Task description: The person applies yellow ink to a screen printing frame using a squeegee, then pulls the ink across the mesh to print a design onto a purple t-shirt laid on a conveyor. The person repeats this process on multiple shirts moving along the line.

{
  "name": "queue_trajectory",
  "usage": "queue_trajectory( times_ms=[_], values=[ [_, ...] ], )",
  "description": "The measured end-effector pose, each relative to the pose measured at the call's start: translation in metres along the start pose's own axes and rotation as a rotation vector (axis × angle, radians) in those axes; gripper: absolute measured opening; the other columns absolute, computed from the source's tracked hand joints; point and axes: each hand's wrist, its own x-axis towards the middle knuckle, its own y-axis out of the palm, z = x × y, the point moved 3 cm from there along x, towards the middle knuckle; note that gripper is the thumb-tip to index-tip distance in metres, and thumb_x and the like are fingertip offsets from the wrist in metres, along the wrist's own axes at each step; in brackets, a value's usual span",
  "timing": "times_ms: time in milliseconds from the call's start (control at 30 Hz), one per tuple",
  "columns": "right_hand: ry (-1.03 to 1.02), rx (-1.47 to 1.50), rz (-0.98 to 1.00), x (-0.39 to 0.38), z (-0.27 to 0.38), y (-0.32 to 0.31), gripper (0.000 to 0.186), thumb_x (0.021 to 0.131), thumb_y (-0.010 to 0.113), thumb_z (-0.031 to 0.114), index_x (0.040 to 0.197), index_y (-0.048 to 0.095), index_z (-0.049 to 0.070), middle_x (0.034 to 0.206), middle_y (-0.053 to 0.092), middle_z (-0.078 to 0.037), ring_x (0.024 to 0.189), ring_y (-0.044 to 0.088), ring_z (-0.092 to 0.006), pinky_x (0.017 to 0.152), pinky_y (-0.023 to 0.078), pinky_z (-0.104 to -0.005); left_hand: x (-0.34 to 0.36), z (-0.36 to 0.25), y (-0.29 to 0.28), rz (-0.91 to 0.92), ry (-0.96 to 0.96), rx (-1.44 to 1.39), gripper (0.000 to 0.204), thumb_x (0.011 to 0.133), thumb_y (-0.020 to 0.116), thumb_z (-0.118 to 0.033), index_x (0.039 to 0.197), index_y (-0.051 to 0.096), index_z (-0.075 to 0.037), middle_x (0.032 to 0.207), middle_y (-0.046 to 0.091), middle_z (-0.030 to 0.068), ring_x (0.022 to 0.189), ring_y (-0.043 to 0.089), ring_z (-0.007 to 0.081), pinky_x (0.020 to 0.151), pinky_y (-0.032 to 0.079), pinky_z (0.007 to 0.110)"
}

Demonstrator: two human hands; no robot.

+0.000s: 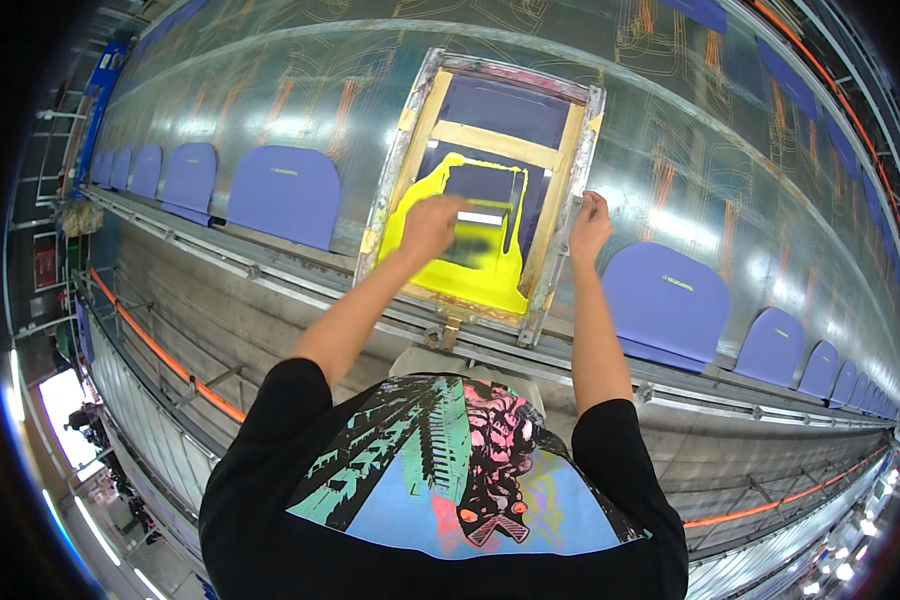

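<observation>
A screen-printing frame (588,135) with worn, paint-spotted edges lies tilted on the long table in front of me. Bright yellow ink (470,285) covers the near part of its mesh and runs up both sides. Over the ink, my left hand (432,226) is closed on a squeegee (478,240), which is smeared by motion and partly hidden by the fingers. My right hand (591,225) rests at the frame's right side rail, its fingers pinched together on the edge.
Purple fabric-like pieces with rounded tops, such as one on the left (284,195) and one on the right (665,303), lie in a row along the table (370,85). A metal rail (770,412) borders the near edge. An orange pipe (160,352) runs below it.
</observation>
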Motion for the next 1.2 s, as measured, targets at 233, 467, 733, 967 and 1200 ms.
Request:
queue_trajectory(
  times_ms=[233,467,733,967,1200],
  values=[
    [0.031,0.036,0.027,-0.004,0.010,0.005,0.021,0.103,0.060,0.023,0.110,0.071,0.006,0.060,0.054,-0.012,0.056,0.052,-0.0246,0.061,0.044,-0.0441,0.035,0.008,0.009,-0.039,0.048,0.110,0.033,0.078,0.064,0.004,0.102,0.077,-0.014,0.105,0.076,0.0035,0.098,0.069,0.0286,0.081,0.054,0.042],
    [0.027,-0.009,-0.019,0.009,-0.003,-0.003,0.021,0.103,0.060,0.023,0.109,0.071,0.006,0.063,0.058,-0.014,0.057,0.055,-0.0257,0.061,0.045,-0.0449,-0.042,-0.024,0.009,-0.068,0.129,0.072,0.034,0.076,0.063,0.005,0.100,0.075,-0.017,0.104,0.075,-0.0009,0.098,0.069,0.0229,0.082,0.053,0.040],
    [-0.026,0.001,-0.026,0.004,0.008,0.003,0.022,0.103,0.059,0.024,0.109,0.071,0.007,0.067,0.063,-0.016,0.060,0.060,-0.0302,0.063,0.046,-0.0450,0.088,0.017,0.018,0.058,0.006,0.153,0.036,0.076,0.063,0.005,0.103,0.076,-0.015,0.107,0.074,0.0053,0.101,0.067,0.0289,0.081,0.054,0.047],
    [-0.058,-0.014,-0.008,0.032,-0.013,0.001,0.023,0.102,0.060,0.025,0.110,0.072,0.007,0.074,0.067,-0.016,0.065,0.063,-0.0318,0.065,0.047,-0.0455,0.003,-0.017,0.039,-0.021,0.047,0.127,0.037,0.077,0.062,0.005,0.101,0.076,-0.019,0.098,0.073,0.0002,0.090,0.067,0.0267,0.075,0.051,0.045],
    [-0.069,-0.042,-0.028,0.085,-0.056,-0.042,0.024,0.100,0.062,0.028,0.108,0.075,0.009,0.077,0.070,-0.016,0.069,0.065,-0.0283,0.070,0.050,-0.0441,-0.043,-0.078,0.053,0.045,0.117,-0.033,0.041,0.076,0.066,0.000,0.115,0.072,-0.013,0.121,0.071,0.0021,0.112,0.064,0.0246,0.093,0.051,0.041]
  ],
)
